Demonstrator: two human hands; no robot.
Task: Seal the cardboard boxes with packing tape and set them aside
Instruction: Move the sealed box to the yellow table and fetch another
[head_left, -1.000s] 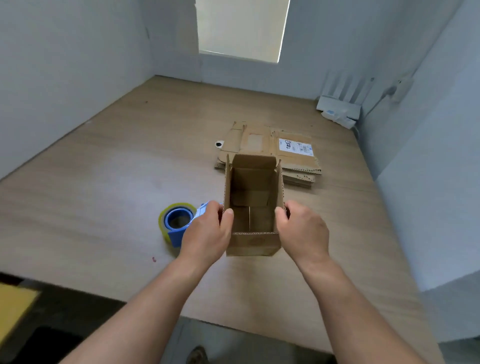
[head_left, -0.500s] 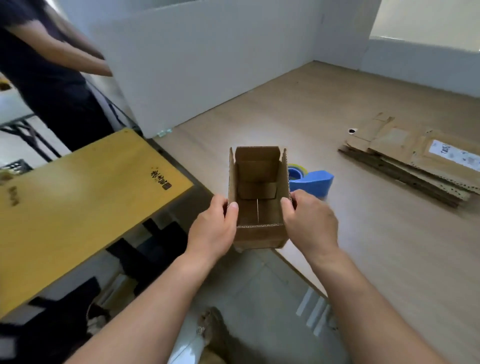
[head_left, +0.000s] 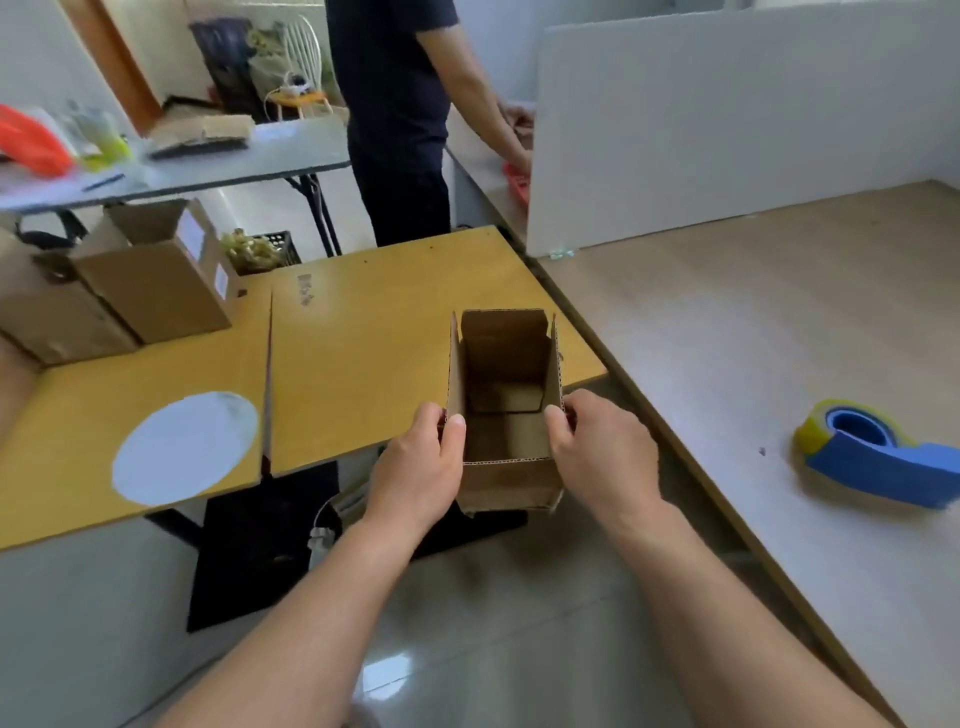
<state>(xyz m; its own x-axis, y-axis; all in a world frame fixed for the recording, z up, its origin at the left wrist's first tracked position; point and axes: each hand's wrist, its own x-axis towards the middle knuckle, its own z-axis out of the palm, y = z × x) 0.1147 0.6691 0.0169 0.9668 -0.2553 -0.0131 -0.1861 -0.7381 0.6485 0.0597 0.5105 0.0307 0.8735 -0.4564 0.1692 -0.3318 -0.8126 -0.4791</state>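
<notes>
Setting-aside step, I judge: my left grip (head_left: 421, 467) and right grip (head_left: 602, 457) each clasp a side wall of the open-topped cardboard box (head_left: 506, 364), aloft beside the near right corner of the yellow counter (head_left: 363, 374); next, lower it there.

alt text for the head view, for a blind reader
The left hand and right hand grip the sides of a small open cardboard box, held up between a yellow table and a pale worktable where a blue tape dispenser lies.
</notes>
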